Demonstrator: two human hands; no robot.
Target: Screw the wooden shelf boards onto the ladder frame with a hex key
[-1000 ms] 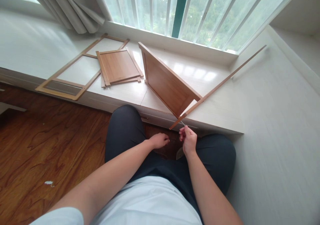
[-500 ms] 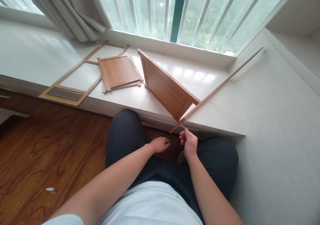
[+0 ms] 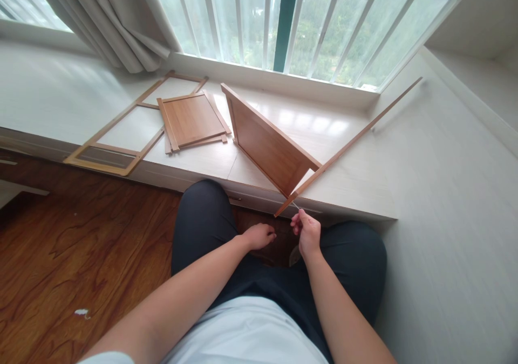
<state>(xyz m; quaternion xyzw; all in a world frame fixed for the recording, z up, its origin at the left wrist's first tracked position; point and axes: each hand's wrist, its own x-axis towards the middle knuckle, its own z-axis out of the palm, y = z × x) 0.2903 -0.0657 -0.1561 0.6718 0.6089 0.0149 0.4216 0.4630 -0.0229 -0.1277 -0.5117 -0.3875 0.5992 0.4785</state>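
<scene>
My right hand (image 3: pixel 309 232) pinches a slim silver rod that looks like a hex key (image 3: pixel 295 205). Its tip meets the near end of a long wooden side frame (image 3: pixel 348 145), by the lower corner of a brown wooden panel (image 3: pixel 269 140). The panel stands tilted on its edge on the white window ledge, with the side frame across its right end. My left hand (image 3: pixel 260 237) is curled between my knees, apart from the wood; whatever its fingers hold, if anything, is hidden.
Left of the standing panel, smaller wooden panels (image 3: pixel 194 118) lie stacked on the ledge (image 3: pixel 210 164). They overlap an open wooden frame (image 3: pixel 101 132) that juts past the ledge's front edge. A white wall (image 3: pixel 453 202) closes off the right side. A white scrap (image 3: pixel 81 313) lies on the floor.
The view has shifted very slightly. Both hands and the wooden parts hold nearly the same places, with the silver rod still at the side frame's near end.
</scene>
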